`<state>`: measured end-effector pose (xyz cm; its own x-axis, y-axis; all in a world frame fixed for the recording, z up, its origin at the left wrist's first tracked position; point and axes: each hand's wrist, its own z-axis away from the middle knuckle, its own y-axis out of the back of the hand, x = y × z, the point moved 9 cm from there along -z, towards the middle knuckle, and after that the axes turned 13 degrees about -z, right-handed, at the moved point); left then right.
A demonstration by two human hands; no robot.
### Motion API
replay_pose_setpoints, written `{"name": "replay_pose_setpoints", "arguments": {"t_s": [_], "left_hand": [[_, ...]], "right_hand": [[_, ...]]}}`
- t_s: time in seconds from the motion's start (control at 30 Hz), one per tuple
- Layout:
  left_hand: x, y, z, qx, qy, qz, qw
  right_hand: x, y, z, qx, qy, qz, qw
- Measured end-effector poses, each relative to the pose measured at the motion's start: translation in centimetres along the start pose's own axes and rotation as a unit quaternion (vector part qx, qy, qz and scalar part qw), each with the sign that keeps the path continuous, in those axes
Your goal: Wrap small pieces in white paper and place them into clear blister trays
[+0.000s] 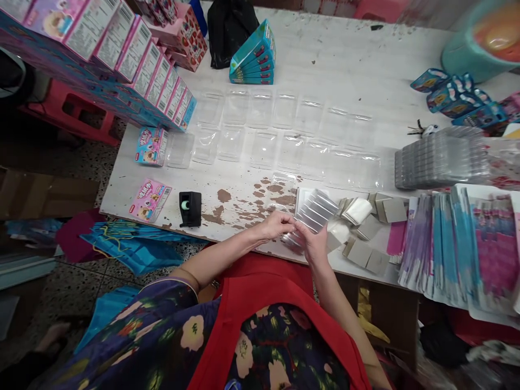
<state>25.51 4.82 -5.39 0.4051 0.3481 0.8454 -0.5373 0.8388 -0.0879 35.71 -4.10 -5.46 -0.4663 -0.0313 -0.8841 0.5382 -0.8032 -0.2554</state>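
Note:
In the head view my right hand [315, 242] is closed around a small stack of clear plastic trays [319, 210], held tilted above the table's front edge. My left hand [277, 226] meets it at the stack's near left corner, fingers pinched together; whether a single tray is between them is hard to make out. Two rows of clear plastic trays [263, 149] lie spread across the table beyond my hands. Just right of the held stack are grey card pieces [368, 255] and white folded pieces [356, 210].
A black tape dispenser [190, 209] and a pink packet [149, 200] sit at front left. Boxes [134, 59] are piled at left. At right stand stacked clear trays [442, 157] and a row of coloured cards [450, 244]. A turquoise bucket [463, 51] is back right.

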Motion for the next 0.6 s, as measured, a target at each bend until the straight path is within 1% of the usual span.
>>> {"name": "replay_pose_setpoints", "arguments": {"t_s": [0.1,0.2,0.27,0.3,0.33,0.37,0.4,0.43,0.47,0.53,0.57,0.6], "left_hand": [[-0.4,0.3,0.2,0.027,-0.002,0.021,0.999],[-0.3,0.6,0.5,0.057,-0.017,0.025,0.998],[0.2,1.0,0.9,0.058,-0.035,0.042,0.997],[0.4,1.5,1.1,0.051,-0.044,0.063,0.996],[0.5,2.3,1.3,0.048,-0.050,0.090,0.994],[0.4,3.8,1.6,0.055,-0.054,0.118,0.990],[0.0,5.8,1.9,0.077,-0.057,0.141,0.985],[-0.6,8.3,2.2,0.114,-0.057,0.155,0.980],[-1.4,11.2,2.6,0.163,-0.055,0.158,0.972],[-4.0,16.3,2.9,0.242,-0.033,0.153,0.958],[-5.6,18.1,2.7,0.257,-0.013,0.158,0.953],[-7.2,19.3,2.3,0.261,0.011,0.166,0.951]], "right_hand": [[0.2,-0.4,0.0,-0.011,-0.013,-0.013,1.000],[0.7,-0.6,-0.1,-0.006,-0.032,-0.033,0.999],[1.4,-0.5,-0.3,-0.001,-0.058,-0.049,0.997],[1.7,-0.3,-0.4,0.008,-0.070,-0.058,0.996],[1.9,0.1,-0.6,0.026,-0.076,-0.068,0.994],[1.9,0.7,-0.8,0.047,-0.075,-0.078,0.993],[1.8,1.4,-1.0,0.071,-0.070,-0.087,0.991],[1.7,2.0,-1.2,0.091,-0.064,-0.094,0.989],[1.5,2.5,-1.4,0.103,-0.062,-0.098,0.988],[1.4,3.0,-1.7,0.102,-0.076,-0.100,0.987],[1.4,3.0,-1.8,0.096,-0.084,-0.099,0.987],[1.4,2.9,-1.8,0.091,-0.089,-0.097,0.987]]}}
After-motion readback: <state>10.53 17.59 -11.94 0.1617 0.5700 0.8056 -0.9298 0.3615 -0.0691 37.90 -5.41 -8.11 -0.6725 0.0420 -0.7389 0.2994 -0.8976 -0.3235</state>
